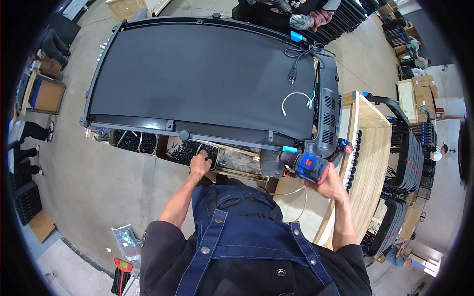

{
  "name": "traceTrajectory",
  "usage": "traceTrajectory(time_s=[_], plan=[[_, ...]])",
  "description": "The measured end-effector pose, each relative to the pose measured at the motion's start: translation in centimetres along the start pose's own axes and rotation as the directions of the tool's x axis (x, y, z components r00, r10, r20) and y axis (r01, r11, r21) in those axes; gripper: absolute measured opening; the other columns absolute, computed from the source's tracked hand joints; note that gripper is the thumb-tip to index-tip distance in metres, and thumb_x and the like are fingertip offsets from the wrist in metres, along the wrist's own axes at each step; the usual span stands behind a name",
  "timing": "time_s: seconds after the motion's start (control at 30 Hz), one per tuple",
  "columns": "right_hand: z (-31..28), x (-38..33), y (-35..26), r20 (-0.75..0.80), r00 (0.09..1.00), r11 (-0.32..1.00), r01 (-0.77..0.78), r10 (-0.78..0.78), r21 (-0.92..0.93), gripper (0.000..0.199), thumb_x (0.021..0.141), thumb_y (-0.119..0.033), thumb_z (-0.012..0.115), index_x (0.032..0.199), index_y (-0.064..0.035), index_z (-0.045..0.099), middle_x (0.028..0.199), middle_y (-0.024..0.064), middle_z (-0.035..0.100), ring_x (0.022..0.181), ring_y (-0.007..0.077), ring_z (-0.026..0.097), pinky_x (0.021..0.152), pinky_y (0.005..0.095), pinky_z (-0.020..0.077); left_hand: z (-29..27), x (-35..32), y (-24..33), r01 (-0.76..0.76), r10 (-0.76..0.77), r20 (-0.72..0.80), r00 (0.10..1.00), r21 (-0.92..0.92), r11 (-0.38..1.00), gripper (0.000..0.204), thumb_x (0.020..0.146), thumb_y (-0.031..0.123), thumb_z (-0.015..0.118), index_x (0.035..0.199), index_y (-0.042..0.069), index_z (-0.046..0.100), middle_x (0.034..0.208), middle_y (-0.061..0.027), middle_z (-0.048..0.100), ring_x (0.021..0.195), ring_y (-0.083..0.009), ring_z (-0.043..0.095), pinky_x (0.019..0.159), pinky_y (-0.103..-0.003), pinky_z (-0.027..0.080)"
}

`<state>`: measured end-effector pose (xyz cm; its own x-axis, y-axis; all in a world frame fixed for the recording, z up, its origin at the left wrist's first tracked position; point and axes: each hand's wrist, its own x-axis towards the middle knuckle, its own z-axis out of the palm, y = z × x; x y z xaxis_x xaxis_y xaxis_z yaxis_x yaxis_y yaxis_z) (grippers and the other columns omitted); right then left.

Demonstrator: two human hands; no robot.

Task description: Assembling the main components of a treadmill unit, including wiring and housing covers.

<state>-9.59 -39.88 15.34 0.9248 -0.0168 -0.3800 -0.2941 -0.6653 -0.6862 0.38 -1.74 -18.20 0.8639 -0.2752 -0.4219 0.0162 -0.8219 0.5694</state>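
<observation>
My right hand (328,183) is closed round the grip of a blue, black and red cordless drill (308,165), whose chuck faces left beside the near right corner of a treadmill deck. My left hand (200,164) reaches into a small bin (215,160) along the near side. Its fingers are curled downward and their tips are hidden, so any piece in them cannot be made out. The treadmill deck (202,74) lies in front of me with a black belt and dark rails. A motor cover (328,118) sits at its right end.
More bins of small black hardware (148,143) line the near edge. A coiled power cord (292,71) and a white wire (289,98) lie on the belt. At right stands a wooden crate (377,133). A co-worker's gloved hand (302,22) is at the far side.
</observation>
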Motion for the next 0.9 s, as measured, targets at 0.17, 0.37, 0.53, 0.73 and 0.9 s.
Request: traceTrajectory(time_s=[0.17, 0.37, 0.53, 0.73, 0.9], plan=[[5.8, -1.0, 0.1, 0.036, 0.991, 0.920, -0.135, 0.131, 0.367, 0.037, 0.074, -0.014, 0.087, 0.105, -0.0023, 0.070, 0.092, 0.0028, 0.071, 0.085, 0.0139, 0.064, 0.084, 0.0323, 0.0530, -3.1, -3.1, 5.8, 0.380, 0.107, 0.404, 0.909, -0.905, 0.190, 0.036, 0.098, 0.015, 0.066, 0.125, -0.007, 0.055, 0.120, -0.0240, 0.069, 0.104, -0.0321, 0.072, 0.086, -0.036, 0.061], [9.5, -1.1, -0.4, 0.087, 0.994, 0.789, -0.107, 0.068, 0.605, 0.042, 0.078, -0.011, 0.087, 0.115, -0.0038, 0.067, 0.098, 0.0026, 0.077, 0.074, 0.0075, 0.067, 0.057, 0.0247, 0.0528, -5.9, -7.2, 13.8, 0.522, 0.389, 0.381, 0.839, -0.766, -0.374, 0.018, 0.096, 0.016, 0.070, 0.110, 0.005, 0.065, 0.115, -0.0181, 0.071, 0.104, -0.0303, 0.072, 0.080, -0.034, 0.062], [9.6, -1.2, -1.0, 0.126, 0.990, 0.734, -0.130, 0.061, 0.666, 0.047, 0.078, -0.007, 0.085, 0.121, -0.0020, 0.064, 0.102, 0.0070, 0.076, 0.096, 0.0120, 0.070, 0.088, 0.0320, 0.0563, -6.2, -8.2, 14.7, 0.512, 0.397, 0.352, 0.847, -0.740, -0.437, 0.020, 0.096, 0.024, 0.070, 0.104, 0.006, 0.065, 0.106, -0.0142, 0.073, 0.095, -0.0240, 0.073, 0.079, -0.032, 0.062], [9.2, -1.8, -0.4, 0.135, 0.989, 0.761, -0.136, 0.064, 0.634, 0.047, 0.078, -0.009, 0.084, 0.120, -0.0012, 0.064, 0.101, 0.0075, 0.076, 0.096, 0.0129, 0.071, 0.089, 0.0324, 0.0564, -7.1, -8.1, 15.3, 0.551, 0.378, 0.418, 0.826, -0.738, -0.390, 0.022, 0.096, 0.027, 0.070, 0.103, 0.007, 0.065, 0.105, -0.0145, 0.073, 0.095, -0.0236, 0.073, 0.079, -0.033, 0.062], [8.9, -2.4, 0.0, 0.067, 0.996, 0.793, -0.088, 0.059, 0.603, 0.042, 0.075, -0.012, 0.086, 0.112, -0.0020, 0.068, 0.097, 0.0057, 0.075, 0.090, 0.0134, 0.069, 0.087, 0.0337, 0.0555, -7.1, -7.7, 15.9, 0.583, 0.387, 0.454, 0.802, -0.737, -0.342, 0.020, 0.096, 0.025, 0.071, 0.102, 0.007, 0.064, 0.104, -0.0140, 0.073, 0.092, -0.0239, 0.074, 0.078, -0.033, 0.063]])
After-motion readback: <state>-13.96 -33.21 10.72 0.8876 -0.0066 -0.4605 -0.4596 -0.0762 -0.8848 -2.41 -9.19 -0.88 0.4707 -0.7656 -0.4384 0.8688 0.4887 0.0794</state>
